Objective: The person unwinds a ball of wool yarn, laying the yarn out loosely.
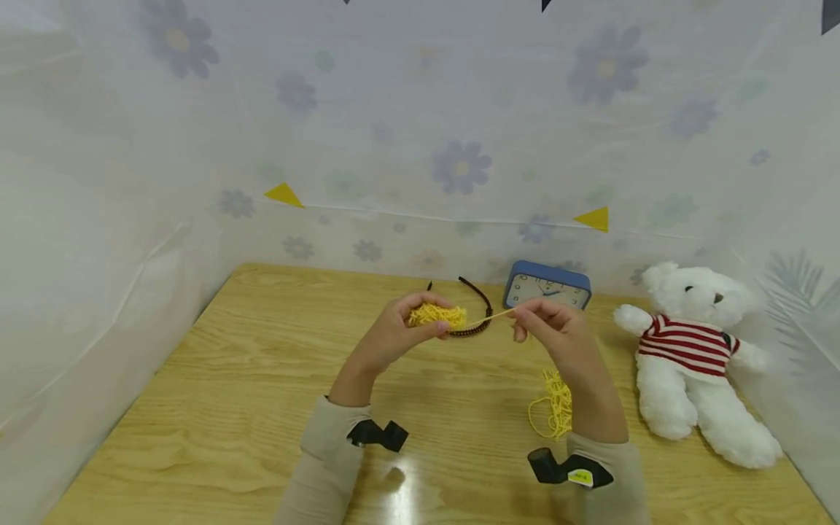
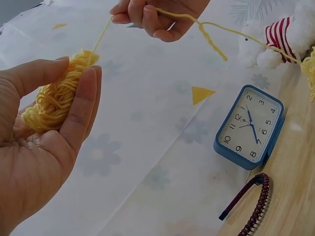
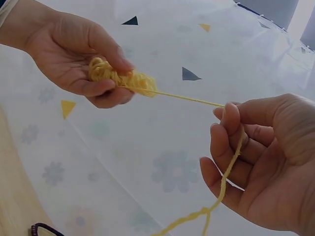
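My left hand (image 1: 391, 332) grips a thick bundle of yellow yarn (image 2: 56, 101) between thumb and fingers, held above the table. A single yellow strand (image 3: 189, 99) runs taut from the bundle to my right hand (image 1: 554, 332), which pinches it between thumb and forefinger. In the right wrist view, the strand hangs on down past the right palm. The left wrist view shows it leading on to a loose heap of yellow yarn (image 1: 558, 408) on the table, partly hidden by the right forearm in the head view.
Behind the hands lies a dark beaded headband (image 1: 487, 299) beside a blue clock (image 1: 550, 283) at the table's back edge. A white teddy bear (image 1: 695, 357) in a striped shirt sits at the right. Patterned white sheeting (image 1: 394, 146) surrounds the wooden table (image 1: 216, 408).
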Demonstrator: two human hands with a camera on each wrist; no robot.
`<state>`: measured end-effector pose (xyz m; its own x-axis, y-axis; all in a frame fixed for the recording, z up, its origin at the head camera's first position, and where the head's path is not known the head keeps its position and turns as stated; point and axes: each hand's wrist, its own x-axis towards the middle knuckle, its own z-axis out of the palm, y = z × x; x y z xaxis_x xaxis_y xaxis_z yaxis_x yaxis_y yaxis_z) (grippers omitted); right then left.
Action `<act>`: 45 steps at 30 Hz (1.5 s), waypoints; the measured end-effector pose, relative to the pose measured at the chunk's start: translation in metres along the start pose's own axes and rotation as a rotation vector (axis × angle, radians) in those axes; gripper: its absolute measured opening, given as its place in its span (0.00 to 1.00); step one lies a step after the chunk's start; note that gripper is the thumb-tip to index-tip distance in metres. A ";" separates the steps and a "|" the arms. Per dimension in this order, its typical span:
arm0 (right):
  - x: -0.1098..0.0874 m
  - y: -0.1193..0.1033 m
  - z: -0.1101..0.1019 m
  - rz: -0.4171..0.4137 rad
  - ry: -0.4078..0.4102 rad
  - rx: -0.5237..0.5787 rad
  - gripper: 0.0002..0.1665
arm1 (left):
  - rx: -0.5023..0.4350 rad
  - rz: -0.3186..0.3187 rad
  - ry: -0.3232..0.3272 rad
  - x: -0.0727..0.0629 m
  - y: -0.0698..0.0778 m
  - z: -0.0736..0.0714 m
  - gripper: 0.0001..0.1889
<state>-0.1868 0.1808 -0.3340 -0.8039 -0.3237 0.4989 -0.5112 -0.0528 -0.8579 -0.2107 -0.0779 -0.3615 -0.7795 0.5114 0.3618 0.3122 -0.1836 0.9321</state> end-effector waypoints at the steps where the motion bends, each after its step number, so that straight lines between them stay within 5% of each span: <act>1: 0.000 -0.001 -0.003 -0.024 0.029 0.035 0.14 | -0.001 0.001 0.002 0.000 0.000 0.000 0.16; 9: -0.010 -0.013 -0.033 -0.106 0.320 0.233 0.12 | -0.017 0.000 0.012 -0.001 0.000 -0.004 0.17; 18: -0.021 -0.025 -0.068 -0.220 0.744 0.655 0.08 | 0.010 0.007 0.071 -0.004 0.001 -0.014 0.17; 26: -0.031 -0.028 -0.093 -0.276 0.970 0.741 0.09 | -0.012 0.014 0.122 -0.007 0.002 -0.022 0.17; 38: -0.038 -0.027 -0.107 -0.278 1.046 0.770 0.08 | -0.033 0.023 0.132 -0.008 0.003 -0.025 0.16; 41: -0.037 -0.026 -0.104 -0.225 0.979 0.718 0.08 | -0.035 0.019 0.131 -0.007 0.004 -0.024 0.17; 45: -0.039 -0.021 -0.099 -0.082 0.763 0.516 0.08 | -0.029 0.010 0.128 -0.007 0.005 -0.022 0.17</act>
<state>-0.1750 0.2882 -0.3226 -0.8471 0.4003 0.3496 -0.5242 -0.5214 -0.6733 -0.2158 -0.1012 -0.3592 -0.8400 0.3984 0.3683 0.3059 -0.2130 0.9279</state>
